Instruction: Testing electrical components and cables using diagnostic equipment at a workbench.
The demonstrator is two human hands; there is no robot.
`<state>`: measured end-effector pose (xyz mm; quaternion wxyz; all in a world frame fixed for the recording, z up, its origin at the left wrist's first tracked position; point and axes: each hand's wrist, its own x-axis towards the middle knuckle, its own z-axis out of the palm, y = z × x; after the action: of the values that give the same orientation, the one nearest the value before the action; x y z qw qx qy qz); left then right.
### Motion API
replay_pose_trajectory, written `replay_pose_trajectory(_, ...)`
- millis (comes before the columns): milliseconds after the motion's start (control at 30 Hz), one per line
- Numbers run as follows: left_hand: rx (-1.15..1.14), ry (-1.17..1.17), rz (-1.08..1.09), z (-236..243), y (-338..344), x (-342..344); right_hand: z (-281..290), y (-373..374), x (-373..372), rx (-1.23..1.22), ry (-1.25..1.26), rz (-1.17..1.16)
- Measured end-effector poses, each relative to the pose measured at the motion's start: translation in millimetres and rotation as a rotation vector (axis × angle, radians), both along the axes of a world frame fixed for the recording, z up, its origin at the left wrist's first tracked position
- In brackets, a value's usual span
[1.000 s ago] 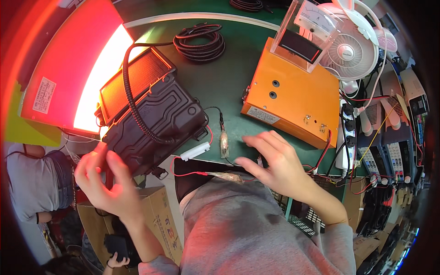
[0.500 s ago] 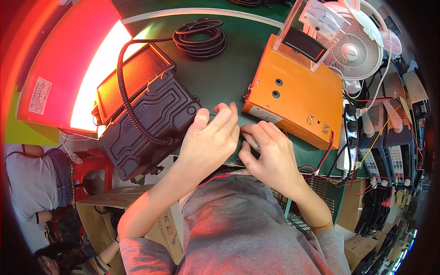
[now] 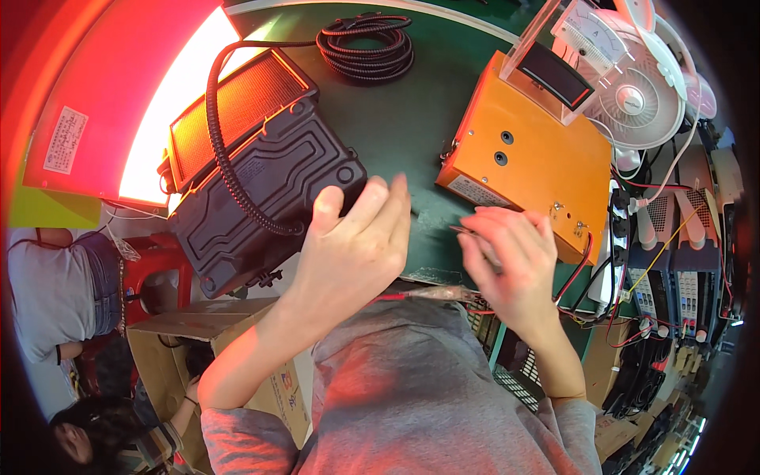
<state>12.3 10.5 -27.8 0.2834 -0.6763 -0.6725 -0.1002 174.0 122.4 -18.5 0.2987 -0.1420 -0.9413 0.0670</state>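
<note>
My left hand (image 3: 352,241) is raised just right of the black ribbed plastic case (image 3: 265,186), its fingers stretched out and the fingertips blurred. Nothing shows in it. Farther right, my right hand (image 3: 514,261) has its fingers closed around a thin, pointed tool (image 3: 459,229); only the dark tip shows, and the rest is hidden in the palm. That hand is just below the orange metal box (image 3: 526,158). The case leans beside a glowing red-orange lamp panel (image 3: 237,127), and a black corrugated cable (image 3: 218,150) runs over it.
A coil of cable (image 3: 364,49) lies at the back of the green table (image 3: 419,103). A meter in a clear holder (image 3: 590,36) stands on the orange box, near a white fan (image 3: 631,99). Instruments (image 3: 673,277) and wires fill the right. At left, people are beside a cardboard box (image 3: 178,317).
My right hand has moved right, away from my left hand, with the tool in it. The left hand stays raised beside the case. The whole view has shifted slightly.
</note>
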Motion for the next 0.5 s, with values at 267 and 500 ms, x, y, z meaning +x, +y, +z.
replay_pose_trajectory(267, -0.185, -0.465, -0.093, 3.7, -57.8, 16.1, 13.8, -18.1, 4.9, 0.095, 0.080, 0.070)
replay_pose_trajectory(500, -0.004, -0.350, -0.146, -15.2, -63.9, 14.7, -4.4, -46.9, -1.8, -0.026, -0.009, 0.350)
